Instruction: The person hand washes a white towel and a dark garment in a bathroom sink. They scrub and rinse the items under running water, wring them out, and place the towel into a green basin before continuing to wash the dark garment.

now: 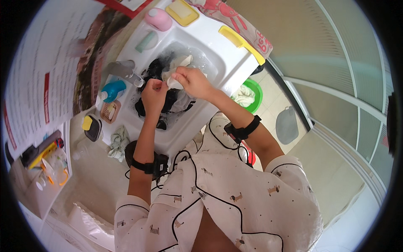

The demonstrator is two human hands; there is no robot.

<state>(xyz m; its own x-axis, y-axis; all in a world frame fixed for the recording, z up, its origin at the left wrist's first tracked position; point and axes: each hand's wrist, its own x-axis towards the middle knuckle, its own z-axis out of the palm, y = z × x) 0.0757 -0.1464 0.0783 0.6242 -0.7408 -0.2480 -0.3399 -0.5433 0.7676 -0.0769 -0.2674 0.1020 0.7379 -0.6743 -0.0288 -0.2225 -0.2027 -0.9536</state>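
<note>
A pale, cream-coloured wet cloth [177,64] is held up over the white sink [217,71]. My right hand [192,81] pinches one part of it between thumb and fingers. Close beside it, my left hand [154,94] grips the edge of the same cloth, its fingers curled. Below both hands, black garments [156,67] and a greyish-white garment [182,102] lie in sudsy water. The chrome faucet [126,73] reaches over the basin just left of my left hand. What kind of garment the pale cloth is, I cannot tell.
Along the sink's rim stand a pink bottle [158,19], a yellow soap dish [182,12], a yellow comb [241,42], a blue pump bottle [114,90] and a brown soap dish [110,111]. A crumpled cloth [119,143] lies at the near left. On the floor, a green basin [258,96] holds pale cloth.
</note>
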